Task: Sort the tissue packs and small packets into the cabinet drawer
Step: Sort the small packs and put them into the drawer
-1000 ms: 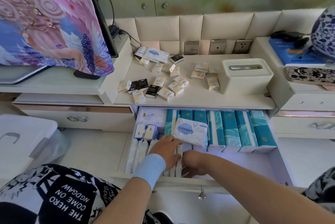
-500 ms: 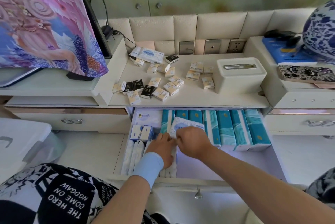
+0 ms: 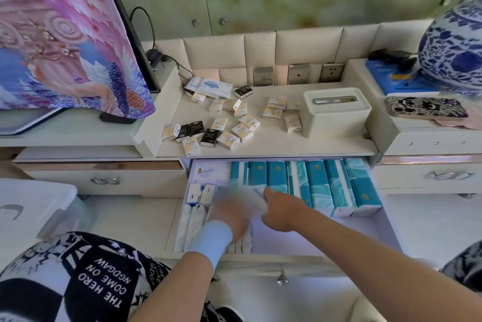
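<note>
Bordering bare floor in drawer, left hand adjoins right hand.

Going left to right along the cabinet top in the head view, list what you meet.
patterned screen → small packets, scattered → white tissue box → blue-and-white vase

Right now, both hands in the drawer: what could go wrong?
1. The right hand pinches the white tissue pack beside the blurred left hand; the grip may slip.
2. Pushing it in could tip the upright teal tissue packs.
3. The small packets lie near the shelf edge and might get knocked off.
</note>
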Demonstrator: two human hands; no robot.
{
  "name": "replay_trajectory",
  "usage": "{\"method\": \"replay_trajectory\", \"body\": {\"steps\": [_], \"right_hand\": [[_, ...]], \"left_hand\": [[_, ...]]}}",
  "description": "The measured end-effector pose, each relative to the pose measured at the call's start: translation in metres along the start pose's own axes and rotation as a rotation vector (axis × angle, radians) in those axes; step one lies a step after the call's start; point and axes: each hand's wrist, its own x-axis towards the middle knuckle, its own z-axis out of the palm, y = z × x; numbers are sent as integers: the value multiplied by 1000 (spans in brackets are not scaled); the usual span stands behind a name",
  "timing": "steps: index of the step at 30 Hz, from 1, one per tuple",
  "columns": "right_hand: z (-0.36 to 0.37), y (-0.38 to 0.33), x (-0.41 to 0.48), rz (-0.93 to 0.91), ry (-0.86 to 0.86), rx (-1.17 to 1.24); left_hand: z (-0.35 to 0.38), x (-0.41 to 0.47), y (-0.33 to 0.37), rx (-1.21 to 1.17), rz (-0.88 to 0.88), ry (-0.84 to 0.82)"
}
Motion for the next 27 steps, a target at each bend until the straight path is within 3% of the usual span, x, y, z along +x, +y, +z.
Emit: {"method": "replay_trajectory", "body": {"steps": [3, 5, 10, 17, 19, 21, 24, 27], "right_hand": [[-6, -5, -7, 51, -278, 201], [-5, -5, -13, 138, -362, 127], [14, 1, -16, 186, -324, 44], [35, 4, -3, 326, -323, 180], [36, 0, 3, 404, -361, 290], [36, -7, 4, 505, -415, 562], [34, -21, -2, 422, -505, 892], [32, -25, -4, 384, -557, 916]], "left_hand": [[-2, 0, 3, -77, -69, 48], [-3, 0, 5, -147, -84, 60], [1, 2, 11, -93, 45, -78], [9, 4, 3, 0, 92, -73], [11, 4, 1, -1, 106, -52], [12, 4, -1, 3, 115, -29], [14, 4, -4, -24, 95, -16], [14, 5, -6, -34, 92, -16]]}}
